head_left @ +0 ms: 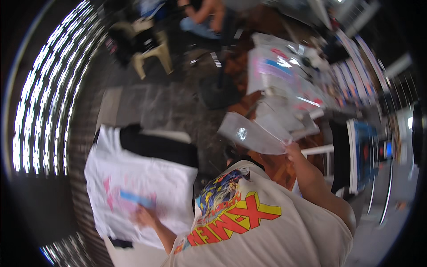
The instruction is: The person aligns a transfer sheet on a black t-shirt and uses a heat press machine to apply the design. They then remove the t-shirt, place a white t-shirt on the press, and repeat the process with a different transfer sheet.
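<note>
A white T-shirt (111,164) with a blurred pink and blue print lies spread on a pale board at the lower left, black fabric (158,149) along its far side. My left hand (147,217) is on or just over the lower part of the print, its fingers smeared by motion. My right hand (292,150) grips the near corner of a flat clear plastic bag (243,131) at the center right. More bagged garments (275,66) with pink and blue prints are piled beyond that bag. My own printed shirt hides part of the view below.
A seated person (207,20) is at the top, near a beige plastic chair (151,60) and a dark pedestal base (213,93). A slatted shutter (49,102) runs along the left. A blue-sided machine (362,155) and stacked, striped items (356,75) stand at the right.
</note>
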